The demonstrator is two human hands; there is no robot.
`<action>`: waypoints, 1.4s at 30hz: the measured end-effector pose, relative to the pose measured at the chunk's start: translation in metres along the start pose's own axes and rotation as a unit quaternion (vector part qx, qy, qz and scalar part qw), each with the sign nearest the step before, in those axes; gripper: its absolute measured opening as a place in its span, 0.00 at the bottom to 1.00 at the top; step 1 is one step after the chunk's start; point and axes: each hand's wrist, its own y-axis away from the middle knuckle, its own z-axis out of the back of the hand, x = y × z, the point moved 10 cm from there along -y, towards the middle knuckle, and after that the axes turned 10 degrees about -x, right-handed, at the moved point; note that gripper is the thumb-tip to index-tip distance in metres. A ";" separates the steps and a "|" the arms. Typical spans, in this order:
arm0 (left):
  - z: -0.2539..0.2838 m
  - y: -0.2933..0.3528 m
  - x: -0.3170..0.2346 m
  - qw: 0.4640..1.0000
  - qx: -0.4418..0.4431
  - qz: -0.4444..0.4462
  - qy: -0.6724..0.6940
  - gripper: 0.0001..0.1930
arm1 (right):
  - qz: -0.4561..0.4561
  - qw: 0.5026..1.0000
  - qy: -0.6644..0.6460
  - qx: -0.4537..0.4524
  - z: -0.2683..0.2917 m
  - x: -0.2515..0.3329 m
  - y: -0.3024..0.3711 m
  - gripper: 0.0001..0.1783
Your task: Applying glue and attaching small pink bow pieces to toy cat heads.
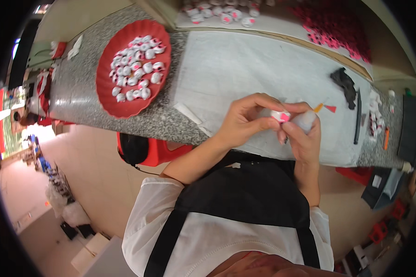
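Observation:
Between the fingertips of both hands is a small rounded white piece with a bright pink patch [280, 116], held over the front part of the white sheet [208, 69]. My left hand [247, 117] pinches it from the left with thumb and forefinger. From the other side my right hand [309, 138] closes on it with thumb and fingers. A whitish translucent thing [305, 121] shows at the right hand's fingers; whether it is a covering or a held item is unclear. Left of the sheet, a red scalloped plate [107, 99] bears several similar white and pink pieces [136, 67].
A shelf at the back carries more white pieces [226, 17] and a heap of pink ones [330, 34]. To the right lie a crumpled black cloth [344, 85], a dark thin stick [357, 115] and an orange tool [386, 138]. A red stool [159, 152] stands below the counter's edge.

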 end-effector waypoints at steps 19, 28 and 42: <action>0.087 -0.006 -0.145 0.739 -0.206 -0.281 -0.577 0.14 | 0.054 0.981 0.171 -0.073 0.018 0.012 -0.009 0.21; 0.007 -0.095 -0.076 0.630 0.015 -0.365 -0.685 0.13 | 0.099 0.991 0.077 -0.043 0.028 0.014 0.004 0.17; 0.006 -0.045 -0.015 0.967 -0.019 0.043 -0.251 0.08 | 0.133 0.975 0.077 -0.160 0.068 0.050 0.019 0.19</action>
